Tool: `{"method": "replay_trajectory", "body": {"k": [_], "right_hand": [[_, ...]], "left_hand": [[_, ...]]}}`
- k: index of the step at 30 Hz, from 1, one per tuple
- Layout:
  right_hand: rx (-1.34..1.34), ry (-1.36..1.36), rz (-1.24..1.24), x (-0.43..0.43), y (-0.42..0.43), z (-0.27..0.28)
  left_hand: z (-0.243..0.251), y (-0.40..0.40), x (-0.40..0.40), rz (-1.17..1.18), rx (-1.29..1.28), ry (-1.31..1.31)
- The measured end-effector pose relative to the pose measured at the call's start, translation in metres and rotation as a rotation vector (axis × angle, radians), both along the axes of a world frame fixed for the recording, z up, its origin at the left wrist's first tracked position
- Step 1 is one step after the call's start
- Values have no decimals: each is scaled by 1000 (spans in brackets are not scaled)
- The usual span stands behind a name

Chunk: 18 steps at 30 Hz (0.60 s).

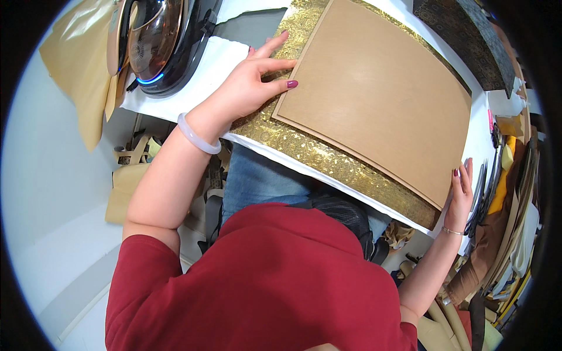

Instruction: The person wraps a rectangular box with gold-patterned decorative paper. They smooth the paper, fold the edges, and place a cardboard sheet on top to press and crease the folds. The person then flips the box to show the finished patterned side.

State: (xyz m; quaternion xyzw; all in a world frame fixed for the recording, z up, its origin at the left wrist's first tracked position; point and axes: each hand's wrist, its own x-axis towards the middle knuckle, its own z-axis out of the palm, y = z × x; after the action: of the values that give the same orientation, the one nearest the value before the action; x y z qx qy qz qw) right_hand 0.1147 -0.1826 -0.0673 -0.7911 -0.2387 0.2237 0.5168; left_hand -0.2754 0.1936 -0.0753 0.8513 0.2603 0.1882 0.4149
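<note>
A large flat tan board (377,92), apparently with a second layer under it, lies on a gold patterned sheet (325,153) on the white-covered table. My left hand (259,79) is at the board's left edge, its fingers spread and some fingertips touching that edge. At the board's lower right corner, my right hand (461,193) rests along the edge with its fingers extended and fairly close together. Whether the right fingers press on the board or only lie beside it is hard to tell. The gold sheet shows around several sides of the board.
A dark steam iron (153,48) with a lit blue strip stands on its base at the upper left. Brown paper (79,66) hangs beside it. Scissors (496,136) and other tools lie right of my right hand. A dark patterned sheet (470,39) is at the upper right.
</note>
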Motion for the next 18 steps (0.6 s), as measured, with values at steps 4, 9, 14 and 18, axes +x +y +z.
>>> {"method": "replay_trajectory", "body": {"k": [4, 9, 14, 18], "right_hand": [[-17, -23, 6, -2, 2, 1], [-34, -29, -8, -3, 3, 1], [-18, -21, -2, -1, 2, 0], [-42, -19, -9, -1, 2, 0]], "left_hand": [[1, -1, 0, 3, -5, 3], [2, 0, 1, 0, -6, 14], [2, 0, 1, -1, -15, 15], [0, 1, 0, -20, -16, -3]]}}
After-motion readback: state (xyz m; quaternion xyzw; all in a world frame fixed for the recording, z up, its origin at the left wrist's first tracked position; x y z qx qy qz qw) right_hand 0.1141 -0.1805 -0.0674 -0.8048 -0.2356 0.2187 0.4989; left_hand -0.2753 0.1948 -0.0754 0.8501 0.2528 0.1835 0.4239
